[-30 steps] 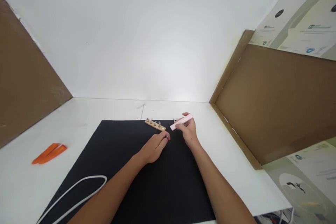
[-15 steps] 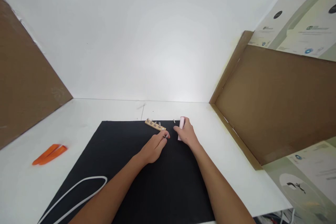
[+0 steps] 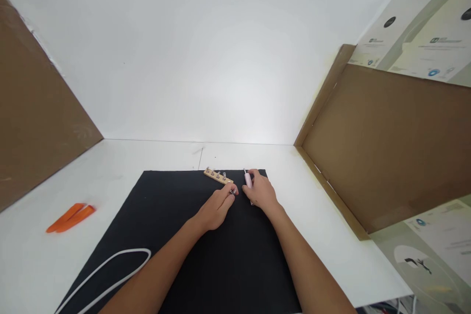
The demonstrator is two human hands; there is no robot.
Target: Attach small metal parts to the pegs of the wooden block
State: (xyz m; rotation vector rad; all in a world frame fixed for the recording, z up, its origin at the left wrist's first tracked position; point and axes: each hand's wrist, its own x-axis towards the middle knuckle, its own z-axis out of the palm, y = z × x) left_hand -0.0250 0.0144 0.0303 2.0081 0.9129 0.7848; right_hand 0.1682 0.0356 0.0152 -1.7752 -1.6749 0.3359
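Note:
A narrow wooden strip [image 3: 218,176] lies at the far edge of the black mat [image 3: 228,265], with several metal bolts standing along it. My left hand [image 3: 217,208] sits at the strip's near right end, its fingertips pinched on a small dark metal bolt [image 3: 232,191]. Just right of it, my right hand [image 3: 262,192] grips a slim pink tool [image 3: 248,180] that points away from me. The hand hides the tool's lower part. A thin metal pin [image 3: 245,171] shows at its far end, and I cannot tell whether it belongs to the tool.
Two orange plastic strips [image 3: 69,218] lie on the white table left of the mat. A white cable [image 3: 106,274] loops over the mat's near left corner. Brown cardboard panels [image 3: 382,142] stand at both sides, with printed boxes [image 3: 415,29] at upper right.
My right hand has swung the pink tool from a sideways slant to pointing away from me, lowering it toward the mat. My left hand stays at the strip's end.

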